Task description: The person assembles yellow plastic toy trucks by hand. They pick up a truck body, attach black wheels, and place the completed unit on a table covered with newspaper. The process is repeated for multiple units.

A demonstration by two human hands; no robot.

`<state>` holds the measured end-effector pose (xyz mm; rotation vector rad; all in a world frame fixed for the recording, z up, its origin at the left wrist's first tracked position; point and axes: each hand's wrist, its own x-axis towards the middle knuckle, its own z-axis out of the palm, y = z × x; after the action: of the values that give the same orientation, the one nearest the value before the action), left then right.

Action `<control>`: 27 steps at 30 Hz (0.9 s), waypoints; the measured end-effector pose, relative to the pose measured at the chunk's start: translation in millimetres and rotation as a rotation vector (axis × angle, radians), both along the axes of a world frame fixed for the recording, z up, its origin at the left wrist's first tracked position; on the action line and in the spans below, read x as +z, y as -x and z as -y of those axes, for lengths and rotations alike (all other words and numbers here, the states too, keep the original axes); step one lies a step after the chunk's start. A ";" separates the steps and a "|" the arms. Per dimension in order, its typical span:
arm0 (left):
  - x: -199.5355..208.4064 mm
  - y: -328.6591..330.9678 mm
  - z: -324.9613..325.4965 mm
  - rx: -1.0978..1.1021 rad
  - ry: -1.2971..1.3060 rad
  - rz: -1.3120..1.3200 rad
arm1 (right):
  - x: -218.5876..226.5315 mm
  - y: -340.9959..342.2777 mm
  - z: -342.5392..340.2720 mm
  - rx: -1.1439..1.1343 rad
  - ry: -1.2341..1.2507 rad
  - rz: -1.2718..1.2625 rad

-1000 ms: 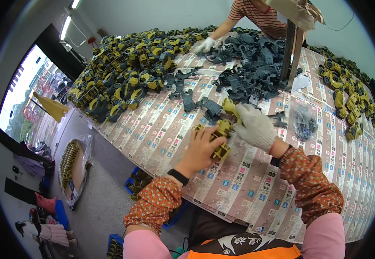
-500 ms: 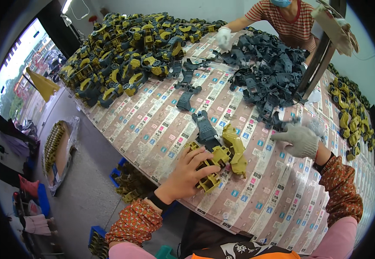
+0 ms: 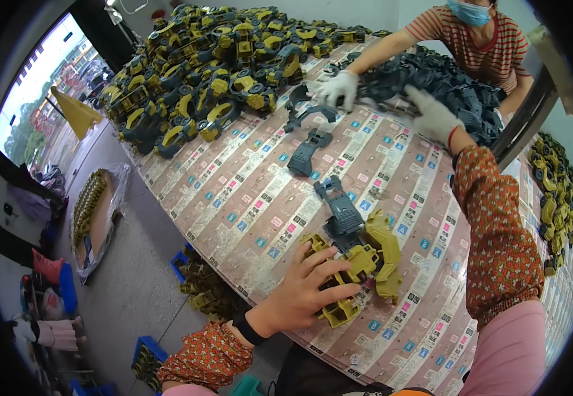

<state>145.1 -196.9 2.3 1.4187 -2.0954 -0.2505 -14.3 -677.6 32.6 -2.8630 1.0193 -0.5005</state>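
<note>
My bare left hand (image 3: pixel 309 285) lies over a yellow toy car body (image 3: pixel 340 313) near the table's front edge, its fingers curled across the top. A second yellow body (image 3: pixel 385 251) stands just right of it. A dark grey plastic car part (image 3: pixel 344 216) lies directly behind, touching or nearly touching the yellow pieces. Another grey part (image 3: pixel 309 153) rests farther back. My right hand (image 3: pixel 435 120), in a white knit glove, stretches to the near edge of the grey part pile (image 3: pixel 458 79). Its index finger points out; I see nothing held in it. Some blur covers the fingertips.
Across the table, a masked person's gloved hand (image 3: pixel 340 89) is at the far grey parts. A large heap of yellow-black toy cars (image 3: pixel 201 79) covers the back left. More cars (image 3: pixel 557 198) line the right side, beyond a metal post (image 3: pixel 531 115). Crates stand on the floor at left.
My right hand has moved forward to the grey pile. The co-worker's hand has come nearer, over the far grey parts. My left hand stays on the yellow body; the view has shifted.
</note>
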 end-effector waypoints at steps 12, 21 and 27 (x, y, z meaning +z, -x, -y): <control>-12.7 -3.3 -1.2 0.003 0.064 -0.109 | 20.8 -90.6 -150.2 0.512 0.110 0.011; -13.0 -0.5 1.3 -0.019 0.062 -0.134 | -41.1 -158.0 -147.1 0.649 0.304 -0.002; -20.6 3.2 -4.5 0.016 0.097 -0.160 | -1.0 -70.2 -90.1 0.044 0.362 -0.330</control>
<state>141.9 -192.4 -18.2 1.3139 -1.9400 -0.2444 55.9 -587.5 31.6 -3.3679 0.9898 -0.2312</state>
